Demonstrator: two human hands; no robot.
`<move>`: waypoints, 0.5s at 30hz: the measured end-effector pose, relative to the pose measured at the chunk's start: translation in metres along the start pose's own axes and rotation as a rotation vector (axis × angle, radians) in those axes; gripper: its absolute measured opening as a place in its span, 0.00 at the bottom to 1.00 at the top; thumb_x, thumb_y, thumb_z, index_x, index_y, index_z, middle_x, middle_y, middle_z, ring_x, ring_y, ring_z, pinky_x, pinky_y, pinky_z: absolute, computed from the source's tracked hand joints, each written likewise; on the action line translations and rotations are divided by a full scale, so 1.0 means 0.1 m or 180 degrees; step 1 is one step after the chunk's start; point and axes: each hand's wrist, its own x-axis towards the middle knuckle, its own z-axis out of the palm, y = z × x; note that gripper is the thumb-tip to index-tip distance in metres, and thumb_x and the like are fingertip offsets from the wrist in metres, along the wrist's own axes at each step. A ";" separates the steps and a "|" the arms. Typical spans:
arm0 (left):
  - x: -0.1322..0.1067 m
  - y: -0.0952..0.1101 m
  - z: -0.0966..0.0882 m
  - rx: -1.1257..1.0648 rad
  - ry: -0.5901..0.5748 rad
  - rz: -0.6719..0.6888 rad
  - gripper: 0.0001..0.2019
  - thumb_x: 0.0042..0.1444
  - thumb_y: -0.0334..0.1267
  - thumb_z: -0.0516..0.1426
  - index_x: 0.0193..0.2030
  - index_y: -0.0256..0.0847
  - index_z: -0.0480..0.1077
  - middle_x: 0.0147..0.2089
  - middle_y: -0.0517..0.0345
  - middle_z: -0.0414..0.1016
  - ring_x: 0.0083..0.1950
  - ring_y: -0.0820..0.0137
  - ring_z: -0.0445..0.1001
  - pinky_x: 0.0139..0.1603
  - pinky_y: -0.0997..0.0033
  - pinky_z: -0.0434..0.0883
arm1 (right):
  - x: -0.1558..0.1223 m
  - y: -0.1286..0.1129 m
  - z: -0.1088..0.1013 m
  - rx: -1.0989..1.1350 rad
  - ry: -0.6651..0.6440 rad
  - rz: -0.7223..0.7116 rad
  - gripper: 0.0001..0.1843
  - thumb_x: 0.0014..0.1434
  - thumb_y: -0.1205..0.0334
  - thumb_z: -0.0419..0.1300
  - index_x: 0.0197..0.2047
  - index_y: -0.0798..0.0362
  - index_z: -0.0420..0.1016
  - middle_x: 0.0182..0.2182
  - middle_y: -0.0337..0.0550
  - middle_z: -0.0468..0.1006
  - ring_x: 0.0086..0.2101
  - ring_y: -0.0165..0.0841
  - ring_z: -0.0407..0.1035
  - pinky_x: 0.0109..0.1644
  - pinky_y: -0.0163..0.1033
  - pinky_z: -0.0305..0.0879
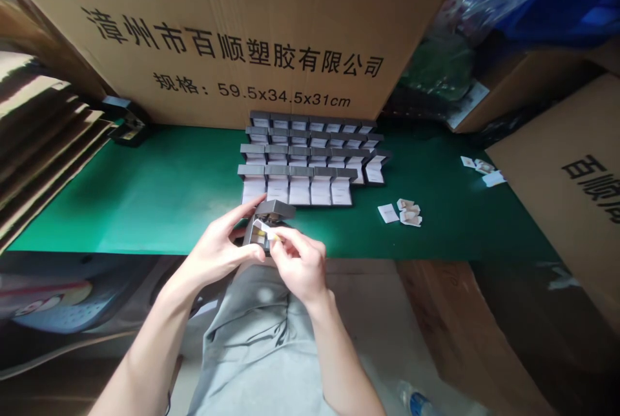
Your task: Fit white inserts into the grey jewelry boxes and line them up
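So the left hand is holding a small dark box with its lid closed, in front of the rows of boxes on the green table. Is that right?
Not quite: the lid is open, as the head view shows. The left hand does hold the small dark box, in front of the rows of boxes on the green table.

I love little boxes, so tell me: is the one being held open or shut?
Open: the box in the left hand has its lid raised, and part of its inside shows.
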 end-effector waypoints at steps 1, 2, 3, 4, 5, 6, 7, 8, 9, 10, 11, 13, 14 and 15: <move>0.00 0.00 0.00 0.0018 0.0002 0.0000 0.54 0.42 0.59 0.76 0.74 0.42 0.68 0.71 0.43 0.73 0.70 0.44 0.72 0.65 0.58 0.77 | 0.00 0.00 0.00 -0.0001 -0.0064 -0.0038 0.08 0.68 0.66 0.62 0.44 0.52 0.85 0.31 0.41 0.87 0.23 0.26 0.74 0.29 0.28 0.72; 0.00 0.01 0.00 0.0049 -0.0002 -0.0006 0.52 0.43 0.59 0.75 0.74 0.42 0.68 0.71 0.43 0.73 0.70 0.45 0.72 0.65 0.58 0.77 | 0.00 0.01 0.00 0.0010 -0.0118 -0.0054 0.09 0.69 0.66 0.62 0.45 0.52 0.85 0.33 0.41 0.88 0.25 0.26 0.76 0.31 0.28 0.73; 0.00 0.02 0.00 0.0075 -0.0002 -0.0009 0.51 0.45 0.59 0.75 0.74 0.42 0.68 0.71 0.43 0.73 0.69 0.46 0.73 0.65 0.58 0.78 | 0.00 0.01 -0.01 0.0031 -0.0158 -0.0051 0.09 0.69 0.66 0.61 0.46 0.52 0.85 0.35 0.42 0.88 0.26 0.27 0.77 0.31 0.28 0.74; 0.00 0.03 0.01 0.0089 0.0001 -0.0017 0.50 0.46 0.59 0.74 0.74 0.42 0.68 0.71 0.42 0.73 0.69 0.46 0.73 0.65 0.58 0.78 | 0.00 0.01 -0.01 0.0047 -0.0177 -0.0029 0.09 0.70 0.65 0.61 0.46 0.52 0.85 0.35 0.42 0.88 0.26 0.27 0.77 0.31 0.28 0.74; 0.00 0.03 0.01 0.0092 0.0000 -0.0029 0.50 0.47 0.60 0.73 0.74 0.42 0.68 0.72 0.42 0.73 0.69 0.46 0.74 0.65 0.58 0.78 | 0.00 0.00 -0.02 0.0055 -0.0184 -0.0004 0.10 0.70 0.65 0.61 0.47 0.52 0.85 0.34 0.42 0.88 0.26 0.27 0.77 0.30 0.28 0.73; 0.00 0.04 0.01 0.0080 0.0012 -0.0036 0.50 0.47 0.61 0.73 0.74 0.42 0.68 0.72 0.42 0.73 0.69 0.46 0.74 0.65 0.58 0.78 | 0.00 0.00 -0.03 0.0047 -0.0185 0.0019 0.10 0.70 0.65 0.61 0.47 0.52 0.85 0.34 0.42 0.88 0.25 0.26 0.77 0.30 0.28 0.73; 0.00 0.05 0.01 0.0057 0.0017 -0.0039 0.50 0.47 0.62 0.73 0.74 0.42 0.68 0.73 0.42 0.72 0.69 0.46 0.74 0.65 0.59 0.78 | 0.00 0.00 -0.03 0.0019 -0.0178 0.0029 0.10 0.70 0.64 0.60 0.47 0.52 0.85 0.33 0.41 0.88 0.24 0.26 0.76 0.29 0.27 0.73; 0.00 0.04 0.01 0.0031 0.0031 -0.0032 0.51 0.46 0.63 0.73 0.74 0.42 0.69 0.73 0.42 0.72 0.69 0.46 0.74 0.65 0.59 0.78 | 0.00 0.00 -0.03 -0.0032 -0.0176 0.0029 0.10 0.70 0.64 0.60 0.47 0.52 0.85 0.33 0.42 0.88 0.24 0.26 0.76 0.29 0.28 0.73; 0.00 0.04 0.01 0.0007 0.0055 -0.0017 0.52 0.45 0.64 0.73 0.74 0.42 0.69 0.73 0.42 0.72 0.69 0.45 0.74 0.64 0.59 0.78 | 0.00 0.01 -0.03 -0.0089 -0.0174 0.0019 0.11 0.70 0.63 0.60 0.46 0.52 0.85 0.33 0.42 0.88 0.24 0.27 0.76 0.29 0.28 0.73; 0.01 0.04 0.01 -0.0005 0.0080 0.0003 0.52 0.44 0.65 0.73 0.74 0.42 0.70 0.73 0.43 0.72 0.69 0.44 0.74 0.64 0.58 0.79 | -0.01 0.01 -0.03 -0.0134 -0.0178 0.0007 0.11 0.70 0.63 0.59 0.47 0.52 0.85 0.34 0.43 0.88 0.24 0.27 0.76 0.30 0.28 0.73; 0.01 0.03 0.01 0.0002 0.0106 0.0026 0.53 0.42 0.66 0.74 0.73 0.42 0.70 0.72 0.43 0.73 0.69 0.43 0.75 0.64 0.58 0.79 | -0.01 0.02 -0.02 -0.0160 -0.0196 -0.0008 0.12 0.71 0.63 0.59 0.47 0.52 0.85 0.35 0.43 0.89 0.25 0.27 0.77 0.31 0.28 0.74; 0.01 0.01 0.01 0.0065 0.0163 0.0050 0.53 0.41 0.67 0.74 0.72 0.43 0.72 0.71 0.44 0.74 0.68 0.42 0.75 0.64 0.56 0.79 | -0.02 0.03 -0.01 -0.0159 -0.0221 -0.0040 0.12 0.71 0.63 0.59 0.48 0.53 0.85 0.37 0.45 0.89 0.27 0.28 0.79 0.32 0.29 0.75; 0.02 0.00 0.01 0.0100 0.0192 0.0042 0.53 0.41 0.67 0.73 0.72 0.44 0.72 0.71 0.44 0.74 0.68 0.42 0.75 0.65 0.56 0.78 | -0.02 0.04 -0.01 -0.0140 -0.0228 -0.0054 0.12 0.71 0.64 0.59 0.48 0.53 0.85 0.37 0.45 0.89 0.28 0.29 0.80 0.33 0.29 0.75; 0.02 -0.01 0.01 0.0119 0.0204 0.0020 0.52 0.42 0.67 0.73 0.72 0.44 0.72 0.71 0.44 0.75 0.68 0.42 0.75 0.65 0.55 0.78 | -0.02 0.03 -0.01 -0.0118 -0.0224 -0.0072 0.12 0.70 0.65 0.59 0.48 0.54 0.85 0.37 0.46 0.89 0.28 0.29 0.80 0.33 0.29 0.75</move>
